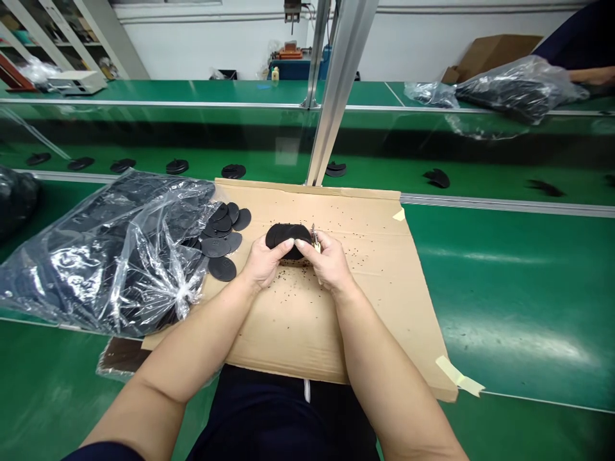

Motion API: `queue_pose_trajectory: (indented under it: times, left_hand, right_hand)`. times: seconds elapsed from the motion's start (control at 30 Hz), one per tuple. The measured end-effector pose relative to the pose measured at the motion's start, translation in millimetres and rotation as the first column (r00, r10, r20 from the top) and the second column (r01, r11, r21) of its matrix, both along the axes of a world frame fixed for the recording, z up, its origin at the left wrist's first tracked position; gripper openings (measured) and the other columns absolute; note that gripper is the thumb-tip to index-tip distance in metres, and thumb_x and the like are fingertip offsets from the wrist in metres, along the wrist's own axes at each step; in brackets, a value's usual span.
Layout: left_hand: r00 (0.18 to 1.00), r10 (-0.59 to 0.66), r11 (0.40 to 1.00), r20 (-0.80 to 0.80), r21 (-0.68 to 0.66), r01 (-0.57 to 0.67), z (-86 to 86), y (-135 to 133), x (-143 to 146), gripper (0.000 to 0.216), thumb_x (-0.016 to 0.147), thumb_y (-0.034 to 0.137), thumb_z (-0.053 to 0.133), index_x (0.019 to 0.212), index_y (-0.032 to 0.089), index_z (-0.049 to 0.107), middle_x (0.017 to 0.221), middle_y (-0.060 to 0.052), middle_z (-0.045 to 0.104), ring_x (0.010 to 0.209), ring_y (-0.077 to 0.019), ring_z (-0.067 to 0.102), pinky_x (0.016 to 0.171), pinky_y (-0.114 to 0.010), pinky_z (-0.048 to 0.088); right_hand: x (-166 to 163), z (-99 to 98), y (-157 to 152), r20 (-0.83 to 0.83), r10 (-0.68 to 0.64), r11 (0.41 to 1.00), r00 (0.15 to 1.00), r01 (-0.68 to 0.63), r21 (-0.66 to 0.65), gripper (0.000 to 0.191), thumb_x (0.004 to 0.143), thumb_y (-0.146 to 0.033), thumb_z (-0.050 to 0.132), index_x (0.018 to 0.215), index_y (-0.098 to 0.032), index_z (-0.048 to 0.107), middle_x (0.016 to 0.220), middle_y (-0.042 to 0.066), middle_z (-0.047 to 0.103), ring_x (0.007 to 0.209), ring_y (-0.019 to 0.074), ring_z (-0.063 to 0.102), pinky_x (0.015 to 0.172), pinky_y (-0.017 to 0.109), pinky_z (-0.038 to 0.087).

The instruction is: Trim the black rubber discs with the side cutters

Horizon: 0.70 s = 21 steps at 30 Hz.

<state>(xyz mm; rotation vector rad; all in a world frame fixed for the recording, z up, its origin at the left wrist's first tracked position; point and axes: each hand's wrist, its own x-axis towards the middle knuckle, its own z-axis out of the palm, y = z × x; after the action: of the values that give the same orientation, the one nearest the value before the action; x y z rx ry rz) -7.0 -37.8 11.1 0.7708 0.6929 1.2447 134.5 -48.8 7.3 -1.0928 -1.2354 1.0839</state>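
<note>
Over the middle of the cardboard sheet (307, 326), both hands hold a stack of flat, round black discs (288, 235), slightly fanned out. My left hand (263, 261) grips the stack's left side, thumb on top. My right hand (330, 261) pinches the right side, its thumb tip close to the left one. A small tool with a metal tip and pale yellow handle (316, 241) sticks up from the right hand; its exact kind is hidden by the fingers. Tiny black scraps are scattered on the cardboard. Loose black discs (221, 269) lie left of my left hand.
A clear plastic bag (144, 250) full of black discs covers the left of the bench. Behind, a green conveyor belt (273, 173) carries small groups of black pieces. A metal post (336, 96) rises beyond the cardboard. At far right, a person's arm (593, 75) touches another bag.
</note>
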Motion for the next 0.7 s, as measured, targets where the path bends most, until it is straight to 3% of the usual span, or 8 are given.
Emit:
queue_pose_trajectory:
  times: [0.33,0.53,0.7]
  left_hand:
    - [0.999,-0.026,0.999,-0.020,0.021,0.026,-0.5,1.9,-3.7,0.040,0.058,0.026,0.088,0.093,0.015,0.072,0.100,-0.009,0.072,0.099,-0.0227,0.066,0.097,-0.039,0.048]
    - [0.997,-0.073,0.997,-0.031,0.034,0.075,-2.8,1.7,-3.0,0.040,0.059,0.026,0.088,0.093,0.014,0.069,0.100,-0.010,0.071,0.098,-0.0236,0.066,0.094,-0.038,0.050]
    - [0.998,-0.052,0.997,0.035,-0.054,0.054,-2.3,6.3,-3.7,0.045,0.059,0.018,0.087,0.097,0.016,0.062,0.098,-0.007,0.069,0.092,-0.0207,0.067,0.083,-0.033,0.054]
  right_hand:
    - [4.1,-2.2,-0.9,0.047,0.040,0.999,0.998,-0.038,-0.031,0.034,0.073,-0.048,0.075,0.089,-0.018,0.067,0.078,0.000,0.063,0.072,0.0150,0.056,0.071,0.030,0.048]
    - [5.8,-1.0,-1.1,0.118,-0.038,0.999,0.992,0.042,-0.028,0.036,0.071,-0.050,0.075,0.079,-0.018,0.061,0.071,-0.002,0.060,0.066,0.0144,0.055,0.067,0.029,0.047]
    - [-2.3,2.4,-4.2,0.161,-0.112,0.993,0.981,0.106,0.046,0.031,0.077,-0.047,0.070,0.078,-0.018,0.061,0.071,0.000,0.062,0.066,0.0142,0.055,0.065,0.028,0.047]
